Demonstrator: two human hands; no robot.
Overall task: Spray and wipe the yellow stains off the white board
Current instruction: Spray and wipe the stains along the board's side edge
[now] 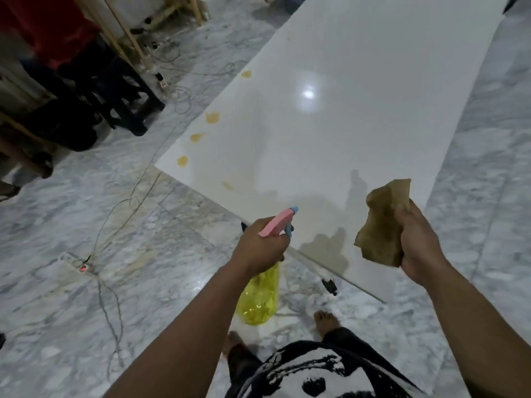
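White board (330, 133) lies flat on the marble floor (86, 225), glossy, w/ a bright light glare mid-surface and soft shadows of both hands near its close edge. It runs long, away from the person, widening toward the near end.

Left hand (260, 248) is wrapped tight round the neck of a spray bottle (260, 297); fingers curled closed on it, one finger at the blue trigger. Bottle body is clear yellow and hangs below the fist; pink head w/ blue nozzle tip sticks out above the fist and points at the board. Hand sits over the board's near-left edge.

Right hand (419, 245) pinches a cloth (382, 222), thumb one side, fingers the other, pressed together on it. Cloth is brownish-tan, crumpled, looks soiled; it stands up out of the grip and hangs in the air above the board's near part, not touching the surface.

Yellow stains (212, 117): a row of blotches along the board's left edge, ahead of and left of the nozzle. Closest one is faint, just beyond the nozzle tip; the next three are stronger, mustard-coloured; the last one is well beyond. All well apart from the cloth.

Bare feet visible below the bottle. Cables and a power strip (76, 264) on floor left of the spraying hand.
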